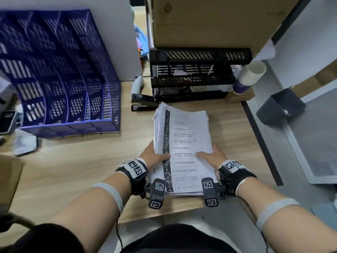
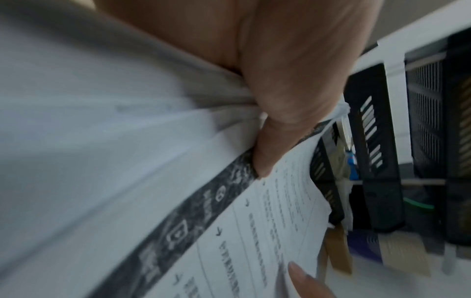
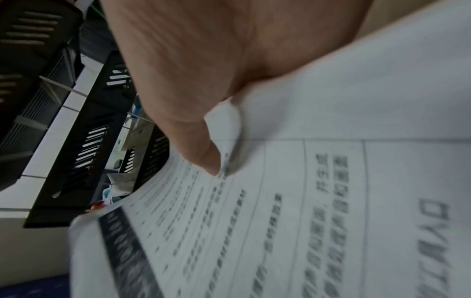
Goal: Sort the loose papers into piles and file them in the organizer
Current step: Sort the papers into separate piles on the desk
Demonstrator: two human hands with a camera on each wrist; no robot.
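Note:
A thick stack of printed papers [image 1: 184,141] is held above the wooden desk [image 1: 76,161], its far end sagging down. My left hand [image 1: 155,157] grips the stack's left edge, thumb on the dark printed strip [image 2: 214,209] of the top sheet. My right hand [image 1: 209,156] grips the right edge, thumb pressed on the top sheet [image 3: 293,201]. The fingers of both hands are hidden under the stack. A blue slotted file organizer [image 1: 60,73] stands at the back left of the desk. A black tiered tray organizer [image 1: 193,73] stands straight beyond the papers.
A black stapler [image 1: 142,102] lies just beyond the stack's far left corner. A paper cup [image 1: 248,77] leans by the black trays. Cardboard boxes [image 1: 209,21] are stacked behind them. A phone [image 1: 7,121] and a packet [image 1: 25,143] lie far left. The desk's right edge [image 1: 260,141] drops to the floor.

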